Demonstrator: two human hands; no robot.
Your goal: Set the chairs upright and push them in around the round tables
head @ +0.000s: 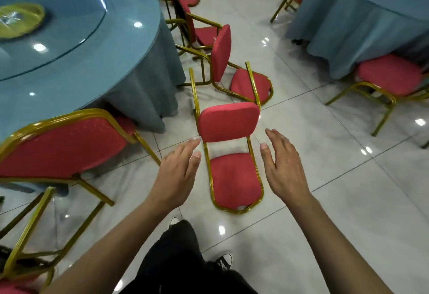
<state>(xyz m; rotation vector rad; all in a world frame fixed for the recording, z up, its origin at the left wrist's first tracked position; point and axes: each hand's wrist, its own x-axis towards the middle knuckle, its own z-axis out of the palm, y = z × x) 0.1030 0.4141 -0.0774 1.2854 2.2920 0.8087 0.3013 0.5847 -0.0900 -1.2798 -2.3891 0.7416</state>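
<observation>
Red-and-gold chair (228,154): tipped on the tiled floor, frame centre, legs pointing away.
Hands: left hand (178,173) and right hand (284,168) spread, empty, flanking the backrest.
Risk: snagging the fallen chair behind (234,70) while lifting.

Glossy pale tiles cover the floor (325,177), crossed by thin dark grout lines and dotted with bright reflections of ceiling lights. The same lights glint on a glass turntable (58,15), and a yellow-green dish (21,18) sits near its middle.
</observation>
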